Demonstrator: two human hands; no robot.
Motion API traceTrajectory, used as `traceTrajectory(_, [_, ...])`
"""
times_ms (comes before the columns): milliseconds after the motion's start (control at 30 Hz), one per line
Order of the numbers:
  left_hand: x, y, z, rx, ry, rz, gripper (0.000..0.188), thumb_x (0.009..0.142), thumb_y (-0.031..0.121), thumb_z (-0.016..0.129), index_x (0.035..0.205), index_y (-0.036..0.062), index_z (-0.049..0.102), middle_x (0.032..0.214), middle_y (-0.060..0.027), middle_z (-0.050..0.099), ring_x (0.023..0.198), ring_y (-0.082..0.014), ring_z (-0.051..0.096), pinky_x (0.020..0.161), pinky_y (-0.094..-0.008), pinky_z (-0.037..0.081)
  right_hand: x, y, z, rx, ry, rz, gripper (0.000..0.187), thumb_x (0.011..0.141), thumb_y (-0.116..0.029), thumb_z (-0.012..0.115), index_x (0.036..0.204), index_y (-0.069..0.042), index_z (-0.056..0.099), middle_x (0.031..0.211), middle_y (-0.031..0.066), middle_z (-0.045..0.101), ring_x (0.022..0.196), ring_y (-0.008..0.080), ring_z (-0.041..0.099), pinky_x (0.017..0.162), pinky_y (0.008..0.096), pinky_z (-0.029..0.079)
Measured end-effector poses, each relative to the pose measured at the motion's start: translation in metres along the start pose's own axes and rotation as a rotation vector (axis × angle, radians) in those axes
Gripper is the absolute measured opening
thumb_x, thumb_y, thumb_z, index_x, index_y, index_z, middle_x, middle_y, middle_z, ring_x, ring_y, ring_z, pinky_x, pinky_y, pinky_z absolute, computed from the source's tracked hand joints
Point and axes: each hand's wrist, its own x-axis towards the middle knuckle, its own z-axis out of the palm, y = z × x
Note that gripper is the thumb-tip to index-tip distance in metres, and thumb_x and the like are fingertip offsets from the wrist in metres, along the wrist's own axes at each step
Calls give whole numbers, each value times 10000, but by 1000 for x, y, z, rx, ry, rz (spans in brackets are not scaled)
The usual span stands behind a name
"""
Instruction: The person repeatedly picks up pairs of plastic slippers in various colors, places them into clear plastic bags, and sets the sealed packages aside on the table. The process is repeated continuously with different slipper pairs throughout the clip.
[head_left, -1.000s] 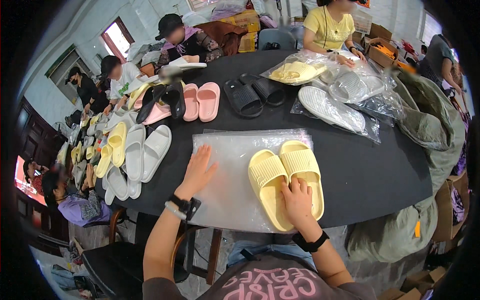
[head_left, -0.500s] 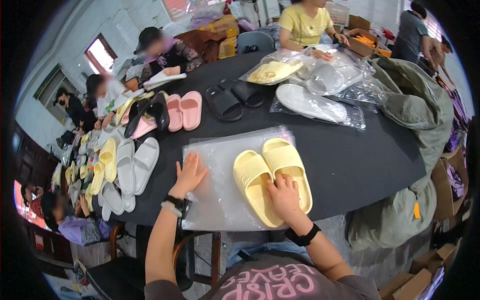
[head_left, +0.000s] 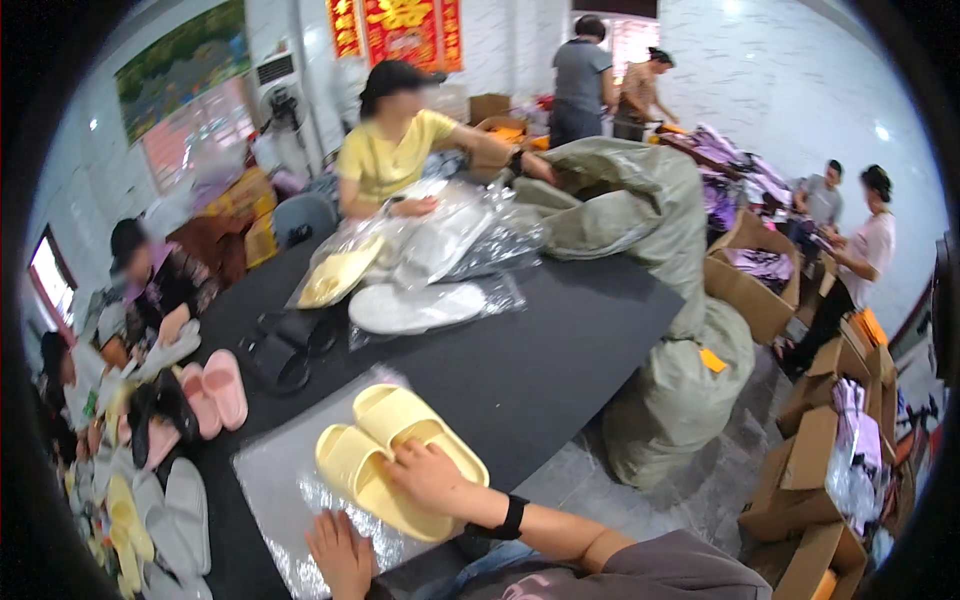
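A pair of pale yellow slide slippers lies side by side on a flat stack of clear plastic bags, soles down. My right hand grips the pair where the two inner edges meet, fingers reaching into the footbeds. To the left of the heels, my left hand rests on the bags with its fingers stretched out, holding nothing; the wrist runs off the lower edge. Beyond the bags are black slippers, pink slippers and a bagged white slipper.
Grey slippers and more yellow ones crowd the black table's left side. Bulky green sacks stand against its right edge, with cardboard boxes beyond. Across the table, a person in yellow reaches toward a sack.
The view has swung to the right, bringing more boxes and people into sight. My left hand has moved toward the near edge of the bags. My right hand keeps its grip on the slippers.
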Motion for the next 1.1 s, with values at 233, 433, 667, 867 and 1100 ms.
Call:
traceTrajectory(233, [-1, -1, -13, 65, 21, 95, 620, 922, 418, 571, 1411, 43, 498, 1429, -230, 499, 1324, -461, 419, 1101, -617, 282, 3, -48, -71, 78, 186, -124, 533, 874, -292, 603, 1360, -88, 527, 1133, 99, 572, 1068, 258, 534, 827, 359, 473])
traceTrajectory(433, [3, -6, 3, -134, 46, 82, 656, 876, 428, 618, 1390, 33, 514, 1398, -236, 526, 1303, -442, 446, 1108, -607, 269, 19, -80, -29, 273, 150, -133, 616, 882, -282, 626, 1406, -8, 454, 1163, 168, 543, 1112, 319, 518, 919, 405, 459])
traceTrajectory(667, [-11, -45, 28, -552, 244, -101, 424, 948, 223, 605, 1295, -20, 588, 1328, -223, 586, 1240, -392, 520, 1085, -494, 354, 19, -68, 34, 312, -72, -117, 702, 885, -251, 653, 1466, 0, 350, 1368, 247, 465, 1230, 389, 485, 1014, 445, 426])
traceTrajectory(867, [0, -11, -33, -867, 276, -414, 383, 998, 189, 576, 1284, -67, 569, 1330, -238, 572, 1231, -371, 523, 1066, -426, 385, -8, -28, 9, 637, 155, -174, 648, 925, -215, 611, 1488, -32, 346, 1479, 254, 390, 1310, 403, 447, 1083, 456, 377])
traceTrajectory(1100, [30, 48, -89, -333, 45, 57, 483, 953, 224, 607, 1343, -50, 524, 1358, -299, 501, 1268, -450, 454, 1086, -477, 347, -32, 17, 41, 779, 141, 65, 612, 983, -273, 558, 1466, 34, 341, 1421, 271, 458, 1310, 383, 457, 1101, 446, 363])
